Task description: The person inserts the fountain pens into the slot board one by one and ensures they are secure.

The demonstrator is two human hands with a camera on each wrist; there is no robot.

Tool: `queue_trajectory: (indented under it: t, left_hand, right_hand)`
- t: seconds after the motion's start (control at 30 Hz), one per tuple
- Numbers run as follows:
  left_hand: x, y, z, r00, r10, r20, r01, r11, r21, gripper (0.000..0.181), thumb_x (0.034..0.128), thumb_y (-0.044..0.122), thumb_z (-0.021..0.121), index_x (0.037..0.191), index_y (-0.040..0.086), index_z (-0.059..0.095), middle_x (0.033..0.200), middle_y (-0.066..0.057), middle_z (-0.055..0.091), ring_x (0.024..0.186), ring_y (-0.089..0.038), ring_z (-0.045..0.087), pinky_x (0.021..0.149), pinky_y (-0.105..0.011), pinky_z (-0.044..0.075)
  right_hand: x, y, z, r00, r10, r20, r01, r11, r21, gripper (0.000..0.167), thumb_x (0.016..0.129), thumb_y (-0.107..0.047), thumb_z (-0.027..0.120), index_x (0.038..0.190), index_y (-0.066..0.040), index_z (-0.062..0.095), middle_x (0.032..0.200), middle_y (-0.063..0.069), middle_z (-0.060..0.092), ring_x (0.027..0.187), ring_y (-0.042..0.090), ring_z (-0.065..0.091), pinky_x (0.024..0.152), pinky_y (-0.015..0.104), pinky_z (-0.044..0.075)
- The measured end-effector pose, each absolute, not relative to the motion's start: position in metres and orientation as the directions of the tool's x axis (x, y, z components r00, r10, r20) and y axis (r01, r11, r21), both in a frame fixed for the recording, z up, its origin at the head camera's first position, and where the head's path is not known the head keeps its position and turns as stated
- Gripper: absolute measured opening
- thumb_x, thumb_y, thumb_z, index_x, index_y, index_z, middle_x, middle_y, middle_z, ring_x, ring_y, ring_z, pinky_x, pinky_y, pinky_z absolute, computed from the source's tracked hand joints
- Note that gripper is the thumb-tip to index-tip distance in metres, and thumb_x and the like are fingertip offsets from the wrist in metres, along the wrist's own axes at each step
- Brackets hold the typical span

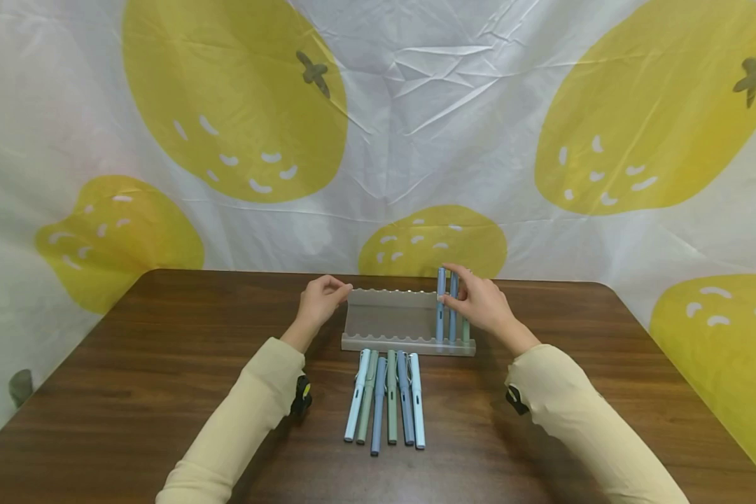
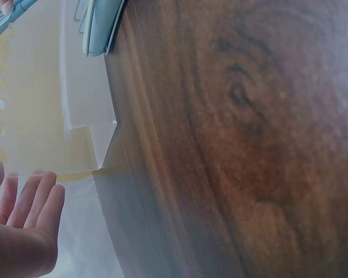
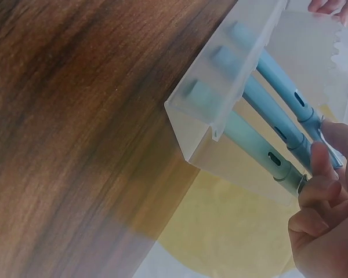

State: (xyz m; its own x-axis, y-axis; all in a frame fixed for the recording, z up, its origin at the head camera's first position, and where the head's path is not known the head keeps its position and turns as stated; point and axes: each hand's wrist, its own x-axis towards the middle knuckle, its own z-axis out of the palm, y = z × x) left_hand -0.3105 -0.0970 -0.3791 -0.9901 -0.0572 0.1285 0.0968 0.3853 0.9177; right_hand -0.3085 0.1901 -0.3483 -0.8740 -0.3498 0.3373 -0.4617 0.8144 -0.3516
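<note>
A translucent rack (image 1: 390,343) with scalloped edges stands on the table. Three pens stand side by side at its right end: two blue ones and a green pen (image 3: 252,143) outermost. My right hand (image 1: 484,305) pinches the innermost blue pen (image 1: 441,308) near its top between thumb and fingers; in the right wrist view that blue pen (image 3: 282,87) has its lower end in the rack's front trough. At the rack's upper left corner, my left hand (image 1: 318,305) holds the edge with thumb and fingertips. The left wrist view shows that hand (image 2: 26,226) beside the rack (image 2: 84,87).
Several light blue, green and darker blue pens (image 1: 392,399) lie in a row on the brown table (image 1: 164,392), just in front of the rack. Behind the table hangs a white cloth (image 1: 277,238) with yellow fruit prints.
</note>
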Motion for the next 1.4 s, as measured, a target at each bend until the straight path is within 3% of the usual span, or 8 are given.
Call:
queue_trajectory:
  t: [0.33, 0.63, 0.77, 1.07, 1.4]
  left_hand:
    - [-0.311, -0.096, -0.379, -0.990, -0.064, 0.125, 0.090, 0.393, 0.915, 0.023, 0.0844, 0.027, 0.061, 0.090, 0.004, 0.061, 0.091, -0.009, 0.064, 0.084, -0.024, 0.059, 0.071, -0.035, 0.046]
    - [-0.311, -0.096, -0.379, -0.990, -0.065, 0.122, 0.089, 0.376, 0.922, 0.023, 0.0842, 0.026, 0.061, 0.089, 0.003, 0.060, 0.091, -0.010, 0.064, 0.085, -0.026, 0.059, 0.071, -0.035, 0.047]
    - [-0.311, -0.096, -0.379, -0.991, -0.063, 0.118, 0.087, 0.369, 0.926, 0.022, 0.0843, 0.025, 0.061, 0.089, 0.003, 0.060, 0.092, -0.011, 0.064, 0.087, -0.026, 0.059, 0.071, -0.035, 0.047]
    - [-0.311, -0.096, -0.380, -0.991, -0.069, 0.114, 0.080, 0.381, 0.921, 0.023, 0.0842, 0.026, 0.061, 0.089, 0.003, 0.060, 0.091, -0.011, 0.064, 0.085, -0.025, 0.059, 0.070, -0.035, 0.047]
    - [-0.310, -0.095, -0.379, -0.992, -0.061, 0.111, 0.081, 0.374, 0.924, 0.023, 0.0842, 0.026, 0.061, 0.089, 0.003, 0.061, 0.090, -0.010, 0.064, 0.086, -0.025, 0.059, 0.071, -0.035, 0.047]
  right_hand:
    - [-0.308, 0.191, -0.349, -0.871, -0.346, 0.349, -0.464, 0.814, -0.350, 0.058, 0.082, -0.032, 0.062, 0.132, -0.016, 0.038, 0.058, -0.003, 0.047, 0.044, 0.013, 0.039, 0.037, 0.027, 0.029]
    - [-0.304, 0.198, -0.338, -0.782, -0.289, 0.553, -0.570, 0.691, -0.445, 0.040, 0.085, -0.019, 0.059, 0.123, -0.009, 0.048, 0.048, -0.004, 0.043, 0.039, 0.012, 0.037, 0.039, 0.029, 0.030]
    - [-0.299, 0.203, -0.337, -0.767, -0.267, 0.583, -0.590, 0.652, -0.477, 0.033, 0.087, -0.016, 0.057, 0.118, -0.008, 0.052, 0.047, -0.003, 0.043, 0.038, 0.011, 0.035, 0.040, 0.028, 0.031]
    - [-0.282, 0.204, -0.353, -0.796, -0.289, 0.532, -0.577, 0.630, -0.520, 0.028, 0.087, -0.018, 0.057, 0.113, -0.008, 0.056, 0.050, -0.004, 0.045, 0.040, 0.012, 0.037, 0.041, 0.028, 0.032]
    - [-0.264, 0.195, -0.372, -0.859, -0.341, 0.383, -0.512, 0.597, -0.618, 0.024, 0.086, -0.018, 0.058, 0.108, -0.007, 0.058, 0.052, 0.000, 0.051, 0.042, 0.011, 0.045, 0.040, 0.027, 0.036]
